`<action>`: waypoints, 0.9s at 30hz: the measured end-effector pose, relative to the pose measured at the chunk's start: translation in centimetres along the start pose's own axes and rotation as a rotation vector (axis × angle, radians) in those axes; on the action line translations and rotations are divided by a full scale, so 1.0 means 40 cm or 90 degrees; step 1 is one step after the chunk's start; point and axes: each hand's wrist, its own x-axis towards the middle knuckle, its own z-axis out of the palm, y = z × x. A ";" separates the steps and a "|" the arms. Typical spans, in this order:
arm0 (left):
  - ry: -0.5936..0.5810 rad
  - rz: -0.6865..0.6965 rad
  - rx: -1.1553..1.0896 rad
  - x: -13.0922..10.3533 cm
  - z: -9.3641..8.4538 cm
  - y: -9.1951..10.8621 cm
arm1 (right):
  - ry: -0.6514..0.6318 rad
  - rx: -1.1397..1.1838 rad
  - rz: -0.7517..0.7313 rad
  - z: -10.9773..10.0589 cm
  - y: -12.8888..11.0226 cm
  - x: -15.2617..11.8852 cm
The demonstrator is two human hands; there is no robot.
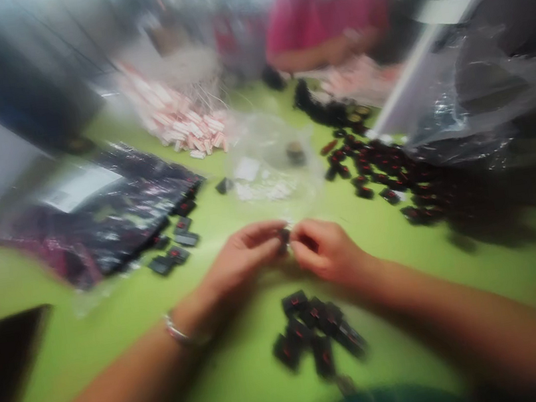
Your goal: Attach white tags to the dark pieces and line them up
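Both hands meet above the green table (pixel 251 358), just in front of a clear plastic bag (pixel 270 130) that has small white pieces (pixel 266 186) on it. My left hand (pixel 248 251), with a bracelet at its wrist, pinches a small black piece (pixel 284 239) between thumb and fingers. Close against that piece, my right hand (pixel 328 250) has its fingertips pressed together; whatever they may hold is hidden. Several black blocks with red marks (pixel 316 318) lie in a pile nearer to me, below the hands.
On the left are a plastic bag of dark parts (pixel 123 209), loose black blocks (pixel 175 255) and a dark flat object (pixel 11 367). Pink-white pieces (pixel 191 128) lie behind. Many black-red parts (pixel 395 175) and clear plastic (pixel 487 87) sit right. Across is a person in pink (pixel 325 11).
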 end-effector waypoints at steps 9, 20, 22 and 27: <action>-0.015 -0.012 0.000 0.000 -0.002 0.002 | 0.012 0.006 0.002 -0.002 -0.003 0.001; 0.021 0.051 0.079 -0.005 0.010 0.000 | 0.008 -0.028 0.014 0.000 0.001 0.001; 0.042 0.058 0.090 -0.007 0.014 0.002 | 0.012 -0.021 0.031 0.001 -0.002 0.001; 0.017 0.017 0.016 -0.010 0.009 0.005 | -0.016 0.158 0.171 0.004 -0.019 0.000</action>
